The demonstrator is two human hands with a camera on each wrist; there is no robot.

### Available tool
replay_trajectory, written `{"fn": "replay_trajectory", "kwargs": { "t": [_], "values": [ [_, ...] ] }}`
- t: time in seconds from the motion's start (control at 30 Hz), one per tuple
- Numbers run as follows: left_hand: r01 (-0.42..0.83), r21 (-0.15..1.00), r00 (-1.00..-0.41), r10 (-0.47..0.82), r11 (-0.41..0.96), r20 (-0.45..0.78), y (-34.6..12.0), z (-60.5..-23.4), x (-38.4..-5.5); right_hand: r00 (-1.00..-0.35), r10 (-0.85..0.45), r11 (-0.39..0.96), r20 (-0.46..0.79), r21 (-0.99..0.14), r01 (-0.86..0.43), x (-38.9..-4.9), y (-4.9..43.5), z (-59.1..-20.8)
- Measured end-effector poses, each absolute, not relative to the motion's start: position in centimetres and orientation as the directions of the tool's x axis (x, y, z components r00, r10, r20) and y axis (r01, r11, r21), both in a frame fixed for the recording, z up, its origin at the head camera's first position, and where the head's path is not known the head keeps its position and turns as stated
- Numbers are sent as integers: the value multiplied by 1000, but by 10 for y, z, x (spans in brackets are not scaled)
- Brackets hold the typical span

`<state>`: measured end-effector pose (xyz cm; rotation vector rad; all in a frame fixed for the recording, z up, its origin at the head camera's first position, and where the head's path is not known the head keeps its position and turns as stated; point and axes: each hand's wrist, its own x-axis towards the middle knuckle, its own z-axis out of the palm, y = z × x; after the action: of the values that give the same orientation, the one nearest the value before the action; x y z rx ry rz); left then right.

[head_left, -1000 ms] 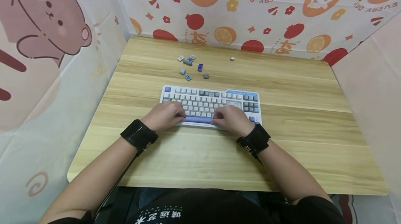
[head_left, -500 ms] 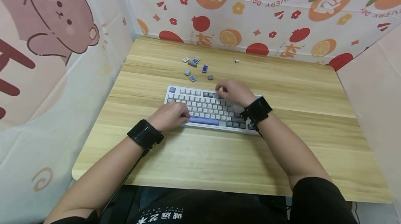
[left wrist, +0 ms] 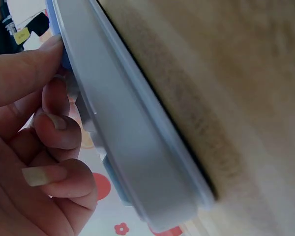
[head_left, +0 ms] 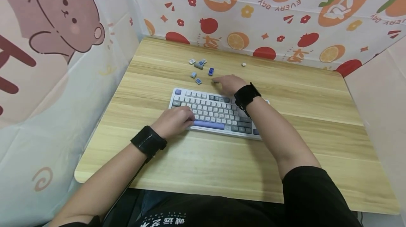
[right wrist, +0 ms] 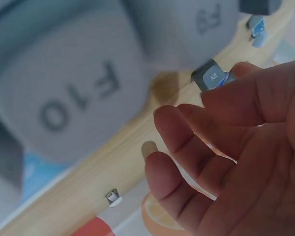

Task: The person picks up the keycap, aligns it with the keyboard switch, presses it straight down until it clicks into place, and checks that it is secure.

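Observation:
A white mechanical keyboard (head_left: 219, 110) lies on the wooden table with a purple space bar (head_left: 209, 125) along its near side. My left hand (head_left: 174, 120) is at the left end of that bar. In the left wrist view its thumb (left wrist: 32, 69) lies along the bar's near edge, the other fingers curled in. My right hand (head_left: 231, 84) reaches over the keyboard's far edge, index finger stretched out. At its fingertips is a grey Alt keycap (right wrist: 212, 76), close by the thumb and index finger; the remaining fingers are loosely bent.
Several loose keycaps lie behind the keyboard, among them a dark blue one (head_left: 210, 71), a light blue one (head_left: 193, 74) and a white one (head_left: 192, 61). A small white keycap (head_left: 243, 64) sits apart near the fruit-printed cloth (head_left: 250, 26) at the table's far edge.
My right hand has left the right part of the space bar and moved away over the keyboard to the grey keycap behind it. My left hand has stayed at the bar's left end.

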<state>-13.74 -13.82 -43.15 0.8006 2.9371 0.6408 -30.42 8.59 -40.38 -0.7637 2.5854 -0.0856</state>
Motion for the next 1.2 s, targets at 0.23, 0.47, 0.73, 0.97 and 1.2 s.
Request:
{"fn": "replay_trajectory", "kwargs": {
  "t": [0.23,0.47,0.73,0.97,1.2],
  "values": [
    [471,411,-869,491,780,64,-133,-433,-138,-753,-499,859,-428,-134,-494,-303,89,-407],
    [460,428,-871,489,778,48,-130,-433,-138,-771,-539,841,-340,-182,-509,-300,97,-407],
    [446,440,-877,480,780,38,-131,-433,-140,-814,-578,770,-55,-367,-522,-284,123,-404],
    [438,489,-884,460,754,82,-129,-425,-141,-753,-613,639,238,-411,-650,-241,146,-410],
    [449,579,-855,515,681,58,-111,-415,-139,-683,-639,542,354,-422,-726,-203,157,-410]
  ]
}}
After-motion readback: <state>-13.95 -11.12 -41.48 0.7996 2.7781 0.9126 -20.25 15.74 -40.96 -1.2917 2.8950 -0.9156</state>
